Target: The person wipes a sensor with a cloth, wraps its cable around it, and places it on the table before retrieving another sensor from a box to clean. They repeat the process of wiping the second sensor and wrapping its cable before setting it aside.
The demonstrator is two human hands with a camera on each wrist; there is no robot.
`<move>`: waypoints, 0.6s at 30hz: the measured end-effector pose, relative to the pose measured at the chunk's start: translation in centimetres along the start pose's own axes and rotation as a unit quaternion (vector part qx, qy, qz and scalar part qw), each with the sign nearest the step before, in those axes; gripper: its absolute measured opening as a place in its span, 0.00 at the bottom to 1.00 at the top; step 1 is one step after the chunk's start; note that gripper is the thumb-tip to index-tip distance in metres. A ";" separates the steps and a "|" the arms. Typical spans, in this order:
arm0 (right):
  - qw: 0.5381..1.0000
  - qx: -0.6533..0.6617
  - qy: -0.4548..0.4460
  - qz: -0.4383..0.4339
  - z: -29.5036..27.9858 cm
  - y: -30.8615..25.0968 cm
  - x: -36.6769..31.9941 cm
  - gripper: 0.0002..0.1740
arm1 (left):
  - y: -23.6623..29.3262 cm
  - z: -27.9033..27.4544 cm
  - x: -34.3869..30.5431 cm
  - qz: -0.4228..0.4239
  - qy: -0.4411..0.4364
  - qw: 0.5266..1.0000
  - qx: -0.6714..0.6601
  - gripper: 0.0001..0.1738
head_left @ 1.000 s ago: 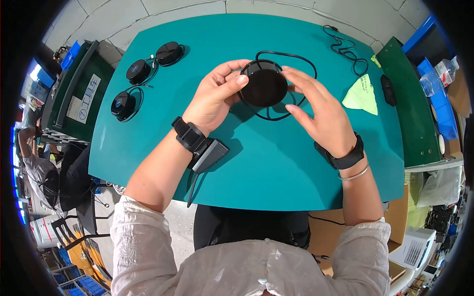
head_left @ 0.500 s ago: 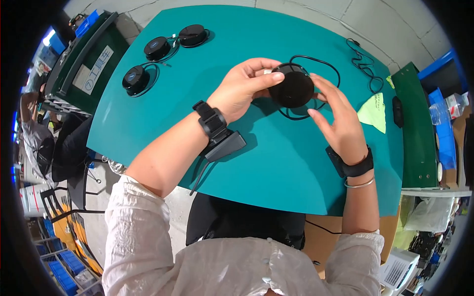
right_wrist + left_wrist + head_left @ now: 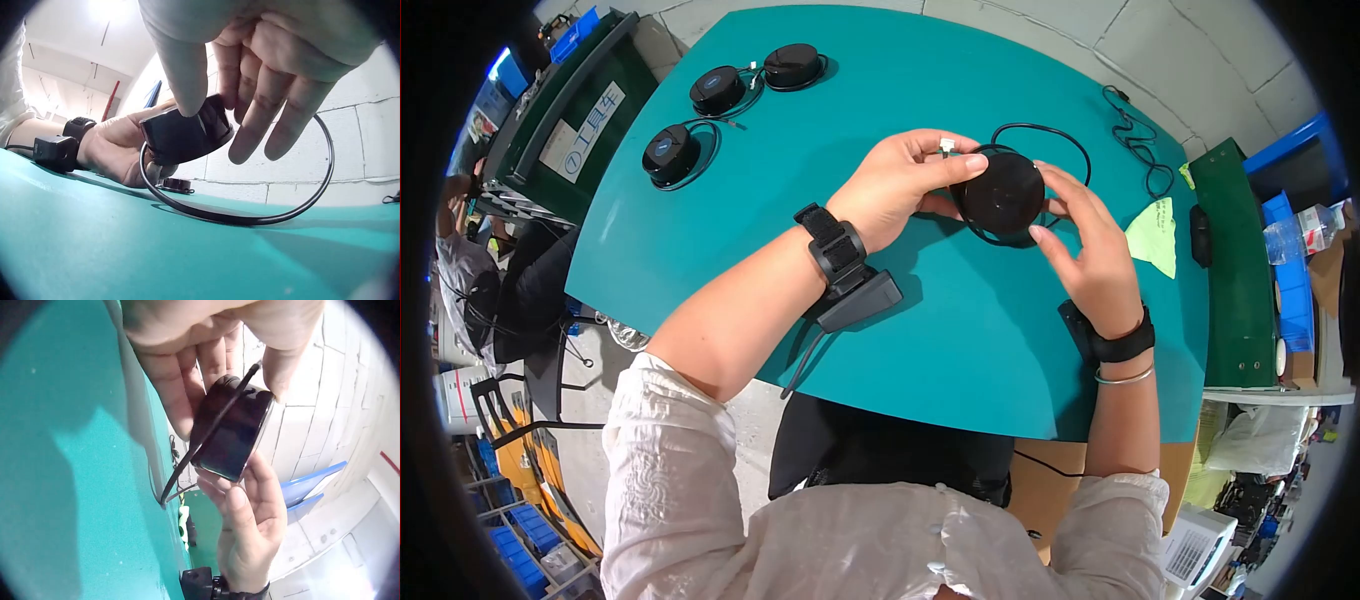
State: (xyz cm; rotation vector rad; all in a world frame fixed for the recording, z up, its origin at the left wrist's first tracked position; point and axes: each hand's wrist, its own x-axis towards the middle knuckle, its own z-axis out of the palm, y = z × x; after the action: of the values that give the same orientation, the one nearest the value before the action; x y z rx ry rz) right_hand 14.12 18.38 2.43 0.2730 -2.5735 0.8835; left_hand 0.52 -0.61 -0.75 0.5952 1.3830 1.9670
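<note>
A round black puck-shaped device (image 3: 1004,193) with a glossy side is between both hands above the green table. The left hand (image 3: 897,187) grips its left side, thumb laid over the flat face and fingers behind. A small white connector (image 3: 947,146) sticks out by the left fingers. At the opposite rim, the right hand (image 3: 1092,257) pinches the device between thumb and fingers. In the right wrist view, that thumb overlaps the side of the device (image 3: 228,431). Its black cable (image 3: 250,220) loops down to the tabletop behind it.
Three similar black devices (image 3: 671,155) with coiled cables stand at the table's back left. At the right lie a thin black cable (image 3: 1141,140), a yellow-green cloth (image 3: 1155,238) and a dark elongated object (image 3: 1201,236). Green cabinets flank the green table (image 3: 960,340).
The head view has shifted, moving the scene in frame. The device's flat face has tilted slightly, and the white connector has come into clearer view by the left fingers. Both hands keep their hold.
</note>
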 end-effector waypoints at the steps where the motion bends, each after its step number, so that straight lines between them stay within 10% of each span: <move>1: 1.000 -0.001 -0.002 -0.001 -0.1 -0.1 0.0 0.28 | 0.1 0.0 0.0 0.002 0.001 1.000 -0.002 0.21; 18: 0.996 -0.088 0.019 0.000 -0.5 -0.6 -0.6 0.39 | -0.4 0.1 0.0 -0.022 -0.107 0.993 -0.035 0.24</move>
State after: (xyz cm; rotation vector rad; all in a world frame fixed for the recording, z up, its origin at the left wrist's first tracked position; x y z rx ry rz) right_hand 14.97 18.27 2.88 0.2013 -2.5950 0.6498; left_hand 0.73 -0.48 -1.10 0.7143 1.1828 1.8495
